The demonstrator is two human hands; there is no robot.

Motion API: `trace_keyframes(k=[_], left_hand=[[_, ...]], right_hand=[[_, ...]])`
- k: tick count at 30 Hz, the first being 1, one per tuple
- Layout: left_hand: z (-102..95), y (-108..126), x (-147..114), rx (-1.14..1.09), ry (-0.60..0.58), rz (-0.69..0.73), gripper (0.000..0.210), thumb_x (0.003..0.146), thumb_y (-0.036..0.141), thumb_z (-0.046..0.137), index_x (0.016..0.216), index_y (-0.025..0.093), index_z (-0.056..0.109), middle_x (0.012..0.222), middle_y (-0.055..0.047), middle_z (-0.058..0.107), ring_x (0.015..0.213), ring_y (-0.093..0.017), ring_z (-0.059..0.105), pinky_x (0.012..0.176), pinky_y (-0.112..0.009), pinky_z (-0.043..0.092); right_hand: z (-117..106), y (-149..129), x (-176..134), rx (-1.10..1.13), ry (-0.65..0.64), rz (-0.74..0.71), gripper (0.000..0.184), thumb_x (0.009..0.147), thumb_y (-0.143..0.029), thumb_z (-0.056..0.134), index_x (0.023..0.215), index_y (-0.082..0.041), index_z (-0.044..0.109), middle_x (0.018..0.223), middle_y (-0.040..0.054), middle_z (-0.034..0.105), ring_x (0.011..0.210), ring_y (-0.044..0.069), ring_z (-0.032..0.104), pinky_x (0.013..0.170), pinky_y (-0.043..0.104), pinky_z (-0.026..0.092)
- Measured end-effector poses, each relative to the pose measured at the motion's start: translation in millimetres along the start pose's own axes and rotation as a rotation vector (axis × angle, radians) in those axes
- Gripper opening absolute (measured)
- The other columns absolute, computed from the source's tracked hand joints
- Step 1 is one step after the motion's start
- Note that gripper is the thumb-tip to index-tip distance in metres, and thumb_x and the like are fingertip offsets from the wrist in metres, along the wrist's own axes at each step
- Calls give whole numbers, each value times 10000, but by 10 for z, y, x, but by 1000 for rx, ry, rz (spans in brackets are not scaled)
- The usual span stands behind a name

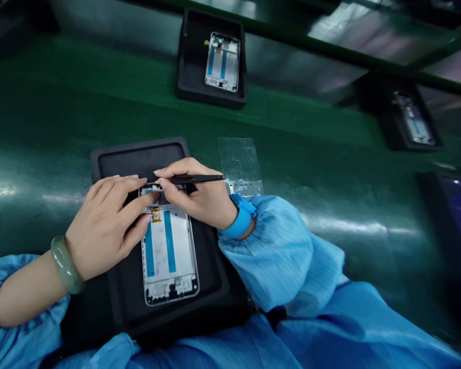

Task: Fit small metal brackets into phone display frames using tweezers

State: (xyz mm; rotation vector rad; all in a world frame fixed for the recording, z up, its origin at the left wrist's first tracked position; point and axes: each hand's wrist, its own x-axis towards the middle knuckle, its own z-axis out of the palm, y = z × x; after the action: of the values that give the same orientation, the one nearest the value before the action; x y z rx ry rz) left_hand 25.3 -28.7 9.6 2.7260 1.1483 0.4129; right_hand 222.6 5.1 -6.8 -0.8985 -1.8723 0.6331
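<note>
An opened phone frame (180, 238), silvery white inside with two blue strips and a small orange-brown flex cable, lies in a black tray (115, 163). My left hand (103, 223) grips its upper left corner, index finger and thumb reaching onto the inside near the flex cable. Between the closed fingers of my right hand (203, 197) is a slim black pen-like tool (203, 178), held nearly level over the phone's top end. The tool's working tip is hidden by the fingers, as is part of the phone's upper section.
Beyond the hands, another black tray (192, 87) holds a similar phone frame (223, 61). A blurred third phone frame (415, 120) sits in a tray at the right. A clear perforated sheet (238, 156) lies on the green bench (311, 169), and a dark-screened object (459, 210) is at the right edge.
</note>
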Motion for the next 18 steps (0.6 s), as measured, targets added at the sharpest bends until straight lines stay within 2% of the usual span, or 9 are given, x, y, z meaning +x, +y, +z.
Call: trace_keyframes(k=[7, 14, 18], left_hand=[[3, -3, 2, 1, 8, 6, 320, 873, 262, 496, 1167, 152, 557, 1190, -144, 537, 1126, -308, 497, 942, -506, 405], [1, -8, 2, 6, 13, 8, 318, 876, 265, 488, 1163, 148, 557, 1162, -146, 541, 1111, -313, 502, 927, -509, 414], [-4, -10, -3, -2, 5, 0, 318, 880, 266, 487, 1173, 161, 553, 1183, -139, 532, 1130, -305, 493, 933, -496, 410]], right_hand=[[2, 3, -13, -14, 0, -8, 42, 817, -156, 601, 859, -149, 602, 842, 31, 672, 796, 92, 642, 738, 195, 532], [-18, 11, 29, -52, -82, -53, 50, 838, -179, 590, 877, -149, 584, 845, 20, 656, 812, 94, 627, 746, 202, 525], [-41, 19, 35, 24, 1, 6, 45, 837, -175, 588, 858, -135, 588, 826, 17, 634, 746, 78, 624, 660, 170, 522]])
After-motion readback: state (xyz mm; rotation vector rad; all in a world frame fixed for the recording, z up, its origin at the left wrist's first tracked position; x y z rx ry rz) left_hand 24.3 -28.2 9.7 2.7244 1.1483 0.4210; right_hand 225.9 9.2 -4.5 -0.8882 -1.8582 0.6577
